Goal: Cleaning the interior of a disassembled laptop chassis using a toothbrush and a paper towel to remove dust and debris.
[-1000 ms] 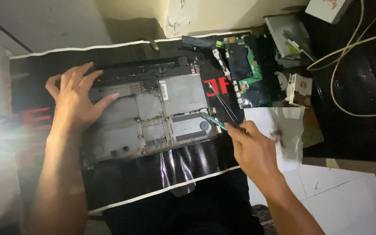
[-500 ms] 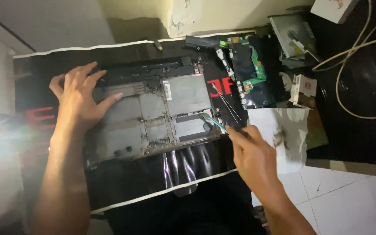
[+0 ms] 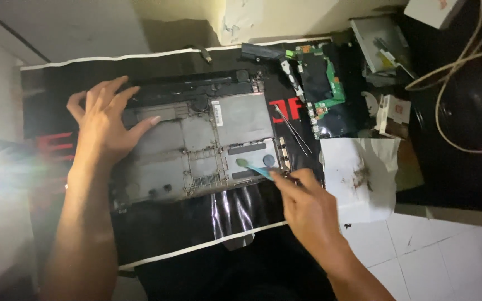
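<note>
— Start at the left. What is the left hand (image 3: 106,127) doing?

— It lies flat, fingers spread wide, pressing on the upper left part of the open laptop base (image 3: 196,147). Its grip is fully open and holds nothing; the palm and fingertips just rest on the grey shell.

— And the base itself?

— It sits bottom-side up, cover off, on a black glossy sheet (image 3: 235,209) with a white edge, spread over the floor. It lies in the middle of that sheet, between the two hands.

— Then the right hand?

— The right hand (image 3: 308,209) is below the base's lower right corner. Its grip is closed around the handle of a small blue brush (image 3: 252,167), pinched between thumb and fingers. The brush tip touches the inner panel of the base near that corner.

— What lies further right?

— A thin pair of tweezers (image 3: 292,129) lies just beside the base's right edge. Past it is a green circuit board (image 3: 326,89) on the sheet. Below that lies a white paper (image 3: 358,178) with dark crumbs of dirt on it. At the far right, a pale cable (image 3: 447,83) loops over a dark surface.
</note>
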